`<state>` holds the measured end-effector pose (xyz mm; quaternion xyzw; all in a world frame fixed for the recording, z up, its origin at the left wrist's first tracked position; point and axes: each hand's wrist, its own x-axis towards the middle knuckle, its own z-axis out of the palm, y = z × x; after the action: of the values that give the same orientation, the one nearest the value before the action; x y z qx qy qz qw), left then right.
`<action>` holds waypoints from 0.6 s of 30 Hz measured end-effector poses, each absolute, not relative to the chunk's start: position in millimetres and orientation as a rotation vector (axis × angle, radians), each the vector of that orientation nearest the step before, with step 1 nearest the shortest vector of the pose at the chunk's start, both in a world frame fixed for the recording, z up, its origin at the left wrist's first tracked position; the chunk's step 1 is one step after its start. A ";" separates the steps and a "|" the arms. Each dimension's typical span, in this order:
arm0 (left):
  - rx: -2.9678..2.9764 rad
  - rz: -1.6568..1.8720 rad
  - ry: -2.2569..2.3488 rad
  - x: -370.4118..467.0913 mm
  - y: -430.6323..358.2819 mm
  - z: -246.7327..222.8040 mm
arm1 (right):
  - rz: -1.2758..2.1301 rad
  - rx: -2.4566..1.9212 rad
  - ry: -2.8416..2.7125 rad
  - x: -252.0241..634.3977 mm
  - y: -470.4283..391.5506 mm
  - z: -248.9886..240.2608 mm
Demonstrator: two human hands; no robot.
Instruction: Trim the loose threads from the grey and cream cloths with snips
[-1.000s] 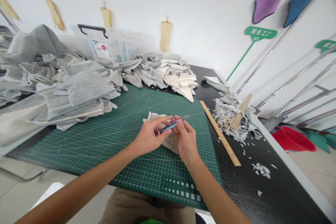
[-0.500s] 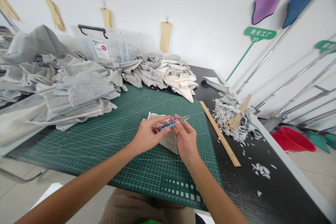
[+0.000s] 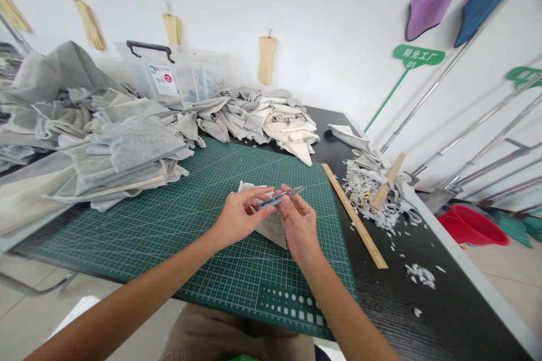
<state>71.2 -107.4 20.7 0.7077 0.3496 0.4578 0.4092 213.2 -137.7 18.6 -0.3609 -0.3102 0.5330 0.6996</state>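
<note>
A pair of thread snips with a blue handle and pointed metal blades is held above the mat, its tip towards the right. My left hand pinches the handle end between thumb and fingers. Closer to the blades, my right hand grips the same snips with thumb and fingertips. Under both hands lies a small piece of grey cloth, partly hidden by them. It rests on the green cutting mat.
Heaps of grey cloth lie at the left, with more cloth at the back. Behind stands a clear plastic box. A wooden ruler runs beside the mat's right edge. Cloth scraps and another wooden strip lie further right.
</note>
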 end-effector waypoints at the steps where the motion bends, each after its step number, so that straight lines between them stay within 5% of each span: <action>1: 1.781 1.147 0.877 71.3 -107.3 21.0 | 1.187 -0.806 -0.684 213.2 -137.6 18.5; 18: 1.767 1.073 0.854 70.9 -108.0 22.8 | 1.182 -0.815 -0.657 214.0 -137.5 20.2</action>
<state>70.9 -108.0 22.8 0.7106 0.3434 0.4314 0.4370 214.0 -137.5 20.2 -0.3666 -0.2955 0.5314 0.7042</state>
